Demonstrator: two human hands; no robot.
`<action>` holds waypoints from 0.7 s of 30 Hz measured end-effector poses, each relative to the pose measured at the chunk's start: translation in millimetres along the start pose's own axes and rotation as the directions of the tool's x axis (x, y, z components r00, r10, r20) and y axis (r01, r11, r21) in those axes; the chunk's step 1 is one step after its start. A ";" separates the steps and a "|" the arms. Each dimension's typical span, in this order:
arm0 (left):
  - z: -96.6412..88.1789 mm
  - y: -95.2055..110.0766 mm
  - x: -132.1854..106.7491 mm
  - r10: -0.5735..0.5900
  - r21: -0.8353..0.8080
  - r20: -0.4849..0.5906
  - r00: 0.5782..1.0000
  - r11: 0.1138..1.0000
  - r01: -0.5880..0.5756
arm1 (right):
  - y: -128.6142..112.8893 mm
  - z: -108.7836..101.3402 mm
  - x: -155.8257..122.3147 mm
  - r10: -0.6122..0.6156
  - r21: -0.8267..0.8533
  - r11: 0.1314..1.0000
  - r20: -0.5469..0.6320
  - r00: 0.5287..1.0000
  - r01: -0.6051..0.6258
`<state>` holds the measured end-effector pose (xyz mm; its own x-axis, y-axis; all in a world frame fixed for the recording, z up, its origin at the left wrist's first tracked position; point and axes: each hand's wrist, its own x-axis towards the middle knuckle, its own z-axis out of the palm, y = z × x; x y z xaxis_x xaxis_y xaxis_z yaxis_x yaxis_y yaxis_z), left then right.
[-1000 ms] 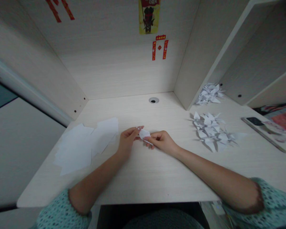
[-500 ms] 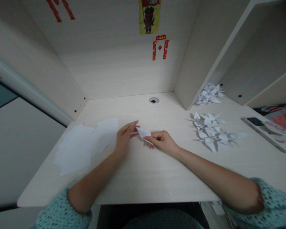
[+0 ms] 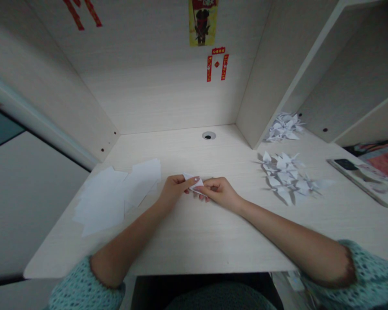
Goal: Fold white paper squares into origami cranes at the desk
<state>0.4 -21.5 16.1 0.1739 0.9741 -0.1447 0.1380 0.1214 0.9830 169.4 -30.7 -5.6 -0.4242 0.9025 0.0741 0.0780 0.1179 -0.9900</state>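
Observation:
A small folded piece of white paper (image 3: 197, 185) is held between my two hands above the middle of the desk. My left hand (image 3: 175, 188) grips its left part, the thumb lying on top. On the other side my right hand (image 3: 220, 191) pinches the paper's right end between thumb and fingers. Parts of the folded paper are covered by both thumbs. To the left lie loose white paper sheets (image 3: 103, 202), overlapping one another. Folded paper cranes (image 3: 283, 172) lie in a group to the right of my right hand.
A second heap of paper cranes (image 3: 284, 126) sits farther back by the upright panel (image 3: 258, 99). A phone (image 3: 364, 181) rests at the right, beside some reddish cloth (image 3: 386, 165). A round cable hole (image 3: 209, 136) is set in the desk (image 3: 187, 249) near the back wall.
My left hand has come in from the paper's left tip, its open fingers closing on it with the thumb on top. My right hand keeps its hold, nearly unmoved.

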 end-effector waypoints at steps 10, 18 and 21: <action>-1.0 1.1 2.4 -0.052 -0.205 -0.037 0.998 0.978 0.043 | -2.3 -2.4 1.9 0.030 0.026 0.999 -0.024 0.999 -0.029; -1.7 0.6 1.4 -0.054 -0.307 -0.022 0.998 0.951 0.045 | -1.3 -3.6 2.0 0.036 0.014 0.999 -0.008 0.999 -0.036; -2.2 -0.5 1.9 -0.052 -0.336 0.010 0.999 0.940 0.052 | -3.2 -3.3 1.8 0.044 0.017 0.999 -0.013 0.999 -0.043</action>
<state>-1.5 -19.3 15.5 0.1758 0.9647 -0.1963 -0.1890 0.2287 0.9550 171.4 -28.1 -1.8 -0.4083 0.9123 0.0326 0.0811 0.0718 -0.9941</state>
